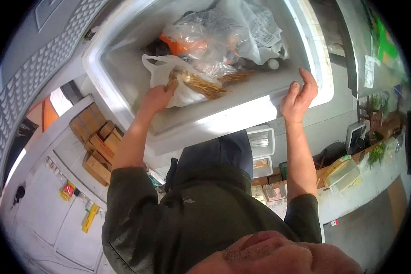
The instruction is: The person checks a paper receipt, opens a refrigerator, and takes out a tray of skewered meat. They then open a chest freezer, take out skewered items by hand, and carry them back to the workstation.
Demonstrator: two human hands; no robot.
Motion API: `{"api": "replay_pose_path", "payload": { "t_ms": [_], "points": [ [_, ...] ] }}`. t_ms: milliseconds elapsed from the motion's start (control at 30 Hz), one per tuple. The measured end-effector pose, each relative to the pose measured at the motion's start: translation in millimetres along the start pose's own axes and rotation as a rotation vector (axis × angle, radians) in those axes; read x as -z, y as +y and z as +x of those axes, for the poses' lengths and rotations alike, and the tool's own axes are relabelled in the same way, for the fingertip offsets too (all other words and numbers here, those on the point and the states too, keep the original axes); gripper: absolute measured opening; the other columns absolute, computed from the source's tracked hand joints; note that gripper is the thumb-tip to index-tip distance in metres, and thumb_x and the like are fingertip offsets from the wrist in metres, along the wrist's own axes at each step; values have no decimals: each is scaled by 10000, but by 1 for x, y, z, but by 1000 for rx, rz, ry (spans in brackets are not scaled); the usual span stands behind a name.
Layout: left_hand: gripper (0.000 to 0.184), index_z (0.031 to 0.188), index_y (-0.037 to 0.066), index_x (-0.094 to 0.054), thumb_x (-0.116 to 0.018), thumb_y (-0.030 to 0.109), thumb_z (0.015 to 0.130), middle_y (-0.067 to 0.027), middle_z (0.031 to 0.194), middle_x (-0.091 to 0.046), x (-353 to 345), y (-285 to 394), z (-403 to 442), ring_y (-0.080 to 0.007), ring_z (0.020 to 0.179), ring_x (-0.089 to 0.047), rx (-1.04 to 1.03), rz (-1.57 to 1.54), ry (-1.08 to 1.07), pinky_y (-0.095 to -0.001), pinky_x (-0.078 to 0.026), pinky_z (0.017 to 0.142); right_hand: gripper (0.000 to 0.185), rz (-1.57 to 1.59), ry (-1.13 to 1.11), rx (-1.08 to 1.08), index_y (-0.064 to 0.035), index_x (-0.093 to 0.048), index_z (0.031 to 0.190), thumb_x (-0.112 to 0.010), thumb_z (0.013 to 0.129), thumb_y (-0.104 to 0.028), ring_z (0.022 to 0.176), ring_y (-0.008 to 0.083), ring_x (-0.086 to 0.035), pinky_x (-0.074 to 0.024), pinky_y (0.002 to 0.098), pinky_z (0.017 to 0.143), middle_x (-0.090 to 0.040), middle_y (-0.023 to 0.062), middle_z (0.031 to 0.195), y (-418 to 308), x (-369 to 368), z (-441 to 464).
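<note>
A white chest freezer (272,109) stands open before me. Inside it, my left hand (159,97) is closed at the side of a white plastic bag (187,97); the fingertips are partly hidden. A bundle of thin brown sticks (205,86) pokes out of this bag, and more sticks lie just beyond it. My right hand (299,98) hovers at the front right rim, fingers apart and slightly curled, with nothing in it. Clear plastic bags (214,36), one with orange contents (182,45), and a printed bag (262,34) fill the far part of the freezer.
Cardboard boxes (100,148) are stacked at the lower left. Below the freezer's front are white baskets (261,140). On the right stand a dark-framed cabinet (358,50), green vegetables (377,153) and a pale tub (344,176).
</note>
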State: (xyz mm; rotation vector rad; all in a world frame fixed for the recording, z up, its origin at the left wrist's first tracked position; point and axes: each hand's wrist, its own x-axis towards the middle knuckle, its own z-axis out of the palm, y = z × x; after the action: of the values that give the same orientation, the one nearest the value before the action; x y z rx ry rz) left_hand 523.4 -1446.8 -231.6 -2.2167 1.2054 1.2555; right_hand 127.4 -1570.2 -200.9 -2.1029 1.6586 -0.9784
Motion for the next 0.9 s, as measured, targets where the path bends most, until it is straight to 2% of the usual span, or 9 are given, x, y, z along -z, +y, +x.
{"api": "replay_pose_path", "payload": {
  "t_ms": [33,133,233,300,433,633,667,767,900],
  "points": [
    [693,966,2,-664,-393,633,873,-213,978,-661,1,1,-1,-357,959,-618,35,-73,27,-441,-472,824,386,-3,-8,-1,-13,-531,1165,-496,899,-289,1058,339,-491,-326,433,951,-568,152,1131,0,1,-1],
    [564,989,4,-648,-509,534,857,-211,966,-657,19,49,-18,-338,939,-626,-10,186,271,-426,-463,826,376,-4,-30,-4,-15,-534,1151,-501,896,-290,1068,341,-486,-323,435,950,-564,153,1124,-2,3,2],
    [398,1102,57,-615,-641,325,809,-165,1091,-631,26,103,7,-317,1005,-598,-523,145,674,-435,-433,869,373,-5,-30,-2,-16,-538,1144,-514,880,-279,1065,340,-488,-323,434,950,-565,151,1127,1,3,2],
    [399,1115,52,-597,-675,189,748,-151,1213,-568,36,160,34,-320,1156,-516,-836,28,741,-433,-394,958,369,9,-36,9,-17,-542,1131,-532,855,-263,1063,338,-490,-322,434,952,-565,149,1130,-1,4,5],
    [458,1230,89,-532,-613,154,784,-83,1293,-527,39,251,102,-299,1290,-391,-1117,177,781,-446,-276,1086,368,-7,-42,15,-17,-544,1117,-546,834,-252,1065,338,-491,-323,435,952,-565,148,1134,-2,5,7],
    [265,1073,104,-611,-551,95,815,-27,1062,-619,46,261,116,-250,1119,-497,-1049,610,501,-486,-286,1064,368,-10,-40,0,-27,-548,1097,-564,821,-270,1078,328,-499,-324,440,952,-572,133,1133,-2,6,8],
    [183,905,130,-657,-588,100,738,-13,1023,-625,40,252,116,-208,1082,-510,-1106,640,601,-460,-307,1043,369,-7,-40,3,-30,-548,1094,-567,820,-275,1080,326,-501,-324,440,952,-574,130,1132,0,6,8],
    [123,825,123,-653,-594,110,717,-23,978,-632,24,234,103,-212,1048,-528,-1221,601,620,-439,-334,1016,369,-12,-43,-6,-38,-555,1089,-575,818,-287,1080,323,-504,-322,442,956,-579,125,1125,1,6,8],
    [57,697,118,-630,-584,123,664,-23,777,-589,7,223,95,-213,890,-540,-1291,422,711,-397,-400,854,367,-8,-65,-25,-44,-563,1081,-586,808,-289,1086,320,-504,-320,445,963,-580,122,1123,-1,8,9]
  ]
}}
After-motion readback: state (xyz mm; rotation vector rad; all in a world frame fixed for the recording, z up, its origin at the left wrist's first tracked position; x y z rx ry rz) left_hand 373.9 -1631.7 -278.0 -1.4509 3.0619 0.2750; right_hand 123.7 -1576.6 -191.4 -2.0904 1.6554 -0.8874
